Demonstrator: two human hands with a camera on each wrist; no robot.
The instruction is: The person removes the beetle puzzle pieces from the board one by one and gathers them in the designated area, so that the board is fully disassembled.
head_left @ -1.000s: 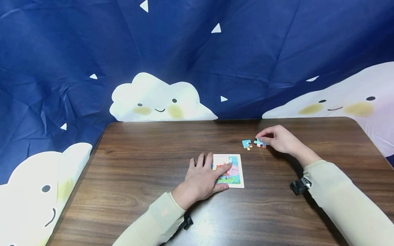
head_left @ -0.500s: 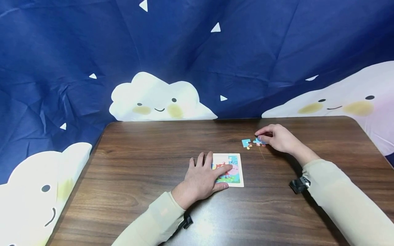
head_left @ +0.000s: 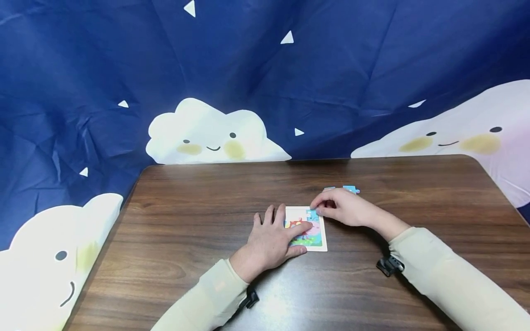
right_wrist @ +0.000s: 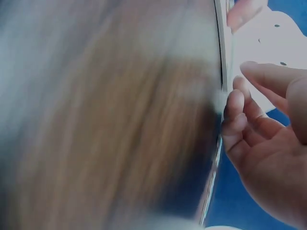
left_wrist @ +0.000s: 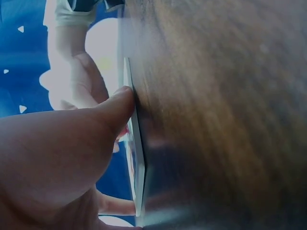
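Note:
A small square picture puzzle in a pale frame lies on the table, showing a pink cartoon character. My left hand rests flat across its left part with fingers spread, the index finger over the picture. The left wrist view shows the thumb at the frame's near edge. My right hand is at the puzzle's upper right corner, thumb and index fingertips close together there. No loose piece shows between them in the right wrist view, where the other fingers are softly bent. Beyond that hand lies a blue puzzle piece.
A second loose piece is mostly hidden behind the right hand. The brown wooden table meets a blue curtain with smiling clouds along its far edge. A black wrist camera sits under the right sleeve.
My right hand has left the loose pieces and moved left and nearer, to the puzzle's upper right corner. The left hand has stayed in place on the puzzle.

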